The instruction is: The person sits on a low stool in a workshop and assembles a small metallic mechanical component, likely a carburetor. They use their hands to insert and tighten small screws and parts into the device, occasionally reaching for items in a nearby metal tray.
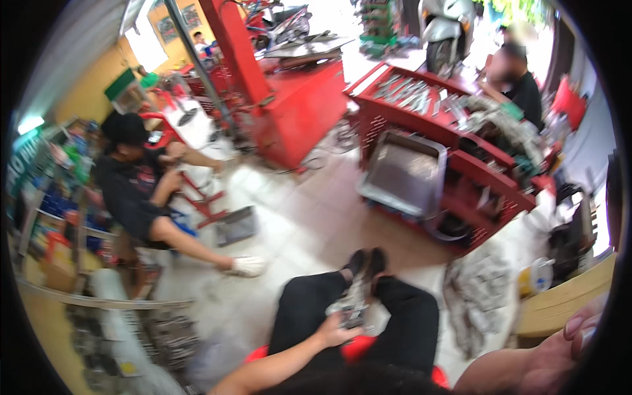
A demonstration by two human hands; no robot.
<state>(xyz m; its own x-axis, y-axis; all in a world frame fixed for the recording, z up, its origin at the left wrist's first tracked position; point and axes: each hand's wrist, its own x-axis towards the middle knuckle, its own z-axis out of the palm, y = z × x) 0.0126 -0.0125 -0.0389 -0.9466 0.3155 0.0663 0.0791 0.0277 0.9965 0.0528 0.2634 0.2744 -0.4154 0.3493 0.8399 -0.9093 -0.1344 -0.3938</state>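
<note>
I have the left hand (336, 331) grasping a blurred metal part (353, 317) between the thighs (409, 319), probably held low for steadiness; the right hand (580, 332) curls near the tan box (565, 299), whether holding anything I cannot tell; far right, tools (413, 95) lie atop the red cart (498, 186), presumably for easy picking.

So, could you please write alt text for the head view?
The wearer's left hand holds a blurred grey object at lower centre; the right hand is far right. Ahead stands a red tool cart; a person in black sits at left.
</note>
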